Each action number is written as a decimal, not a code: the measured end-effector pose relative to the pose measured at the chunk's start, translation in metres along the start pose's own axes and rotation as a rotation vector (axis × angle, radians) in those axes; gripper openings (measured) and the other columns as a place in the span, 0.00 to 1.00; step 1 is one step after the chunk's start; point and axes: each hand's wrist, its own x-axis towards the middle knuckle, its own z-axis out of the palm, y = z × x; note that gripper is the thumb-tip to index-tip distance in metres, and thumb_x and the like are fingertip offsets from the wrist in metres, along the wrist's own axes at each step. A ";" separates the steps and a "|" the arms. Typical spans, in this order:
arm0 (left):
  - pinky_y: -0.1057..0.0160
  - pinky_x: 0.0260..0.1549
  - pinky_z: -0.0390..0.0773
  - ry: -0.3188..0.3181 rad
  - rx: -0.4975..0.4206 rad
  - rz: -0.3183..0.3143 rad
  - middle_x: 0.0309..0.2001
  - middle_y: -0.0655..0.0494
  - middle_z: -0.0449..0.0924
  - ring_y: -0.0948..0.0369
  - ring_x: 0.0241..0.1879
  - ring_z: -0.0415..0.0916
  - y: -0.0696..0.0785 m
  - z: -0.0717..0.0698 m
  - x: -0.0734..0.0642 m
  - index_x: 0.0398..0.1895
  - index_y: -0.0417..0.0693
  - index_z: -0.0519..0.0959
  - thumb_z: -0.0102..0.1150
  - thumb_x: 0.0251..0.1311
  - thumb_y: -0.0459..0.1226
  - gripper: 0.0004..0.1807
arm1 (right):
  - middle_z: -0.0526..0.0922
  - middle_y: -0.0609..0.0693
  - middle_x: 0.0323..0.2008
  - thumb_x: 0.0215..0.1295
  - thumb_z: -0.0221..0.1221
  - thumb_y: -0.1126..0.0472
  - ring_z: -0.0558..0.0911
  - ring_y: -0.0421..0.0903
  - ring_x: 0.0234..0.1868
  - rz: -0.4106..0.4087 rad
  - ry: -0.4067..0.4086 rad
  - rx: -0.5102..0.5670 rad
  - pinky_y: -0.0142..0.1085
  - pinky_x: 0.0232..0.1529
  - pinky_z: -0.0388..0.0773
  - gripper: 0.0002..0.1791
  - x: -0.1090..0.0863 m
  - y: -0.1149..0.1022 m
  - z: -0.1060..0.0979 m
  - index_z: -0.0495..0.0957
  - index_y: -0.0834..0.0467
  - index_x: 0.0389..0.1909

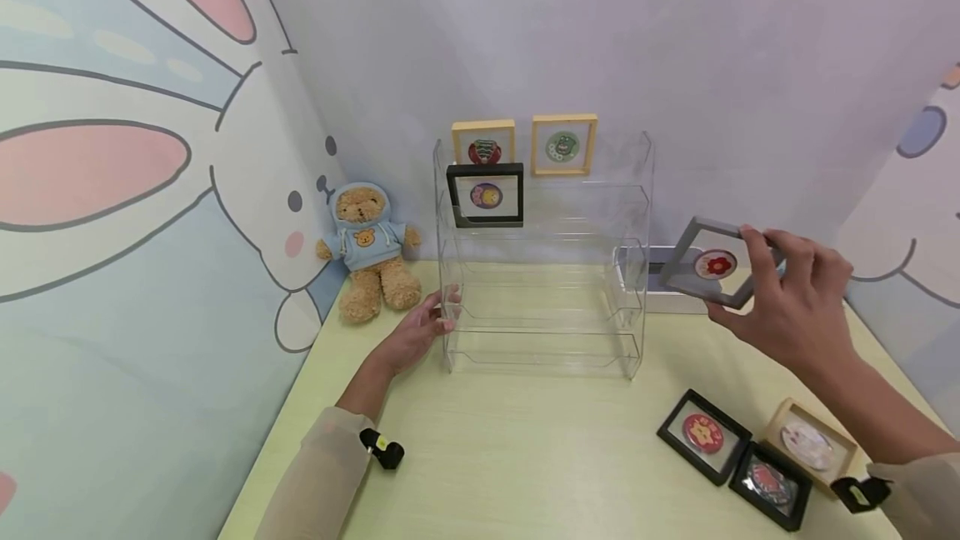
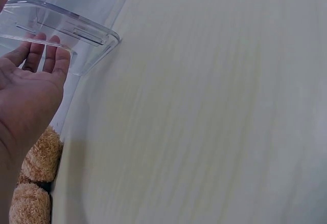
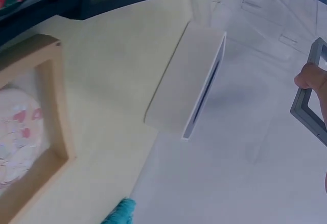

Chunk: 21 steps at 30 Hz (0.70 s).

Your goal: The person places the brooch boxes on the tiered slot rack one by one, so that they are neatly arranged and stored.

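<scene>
Walls run along the back and both sides, so the pale surface is pretty much boxed in by them. A clear rack is parked close to the back wall, with a wide stretch of surface left in front of its bottom edge. The back left corner is taken up by a teddy bear, so room off the rack's left side is kinda tight. Over on the other side, a white box is partly seen through the rack's right panel.

The rack's left edge is held low down by the left grip, thumb and fingers closed on the clear plastic. A gray frame is clamped by its edges in the right grip; it's held tilted in the air, right of the rack and apart from it.

Up on the rack, a black frame is stood at the left, one tier below two wooden frames; a gap is left between those and the right panel. Near the surface's right edge, a light wooden frame and two dark frames are bunched tightly.
</scene>
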 end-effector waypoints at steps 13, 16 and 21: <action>0.53 0.80 0.57 0.014 0.010 -0.013 0.86 0.35 0.47 0.44 0.85 0.51 -0.002 -0.001 -0.002 0.92 0.52 0.50 0.55 0.79 0.36 0.43 | 0.68 0.71 0.66 0.39 0.81 0.48 0.63 0.72 0.61 -0.068 0.066 0.053 0.72 0.53 0.53 0.61 0.072 -0.029 0.022 0.70 0.62 0.79; 0.51 0.80 0.57 0.017 0.007 -0.013 0.86 0.36 0.48 0.43 0.85 0.51 -0.001 -0.001 -0.002 0.92 0.52 0.50 0.56 0.79 0.37 0.43 | 0.69 0.71 0.67 0.21 0.88 0.55 0.64 0.72 0.62 -0.114 0.060 0.044 0.71 0.54 0.54 0.72 0.088 -0.035 0.029 0.69 0.62 0.80; 0.48 0.81 0.57 0.010 0.005 -0.012 0.85 0.39 0.50 0.44 0.85 0.52 0.000 -0.001 0.000 0.92 0.52 0.51 0.57 0.79 0.37 0.43 | 0.69 0.70 0.67 0.19 0.93 0.56 0.64 0.71 0.63 -0.179 0.080 0.039 0.71 0.54 0.57 0.75 0.112 -0.048 0.039 0.69 0.62 0.80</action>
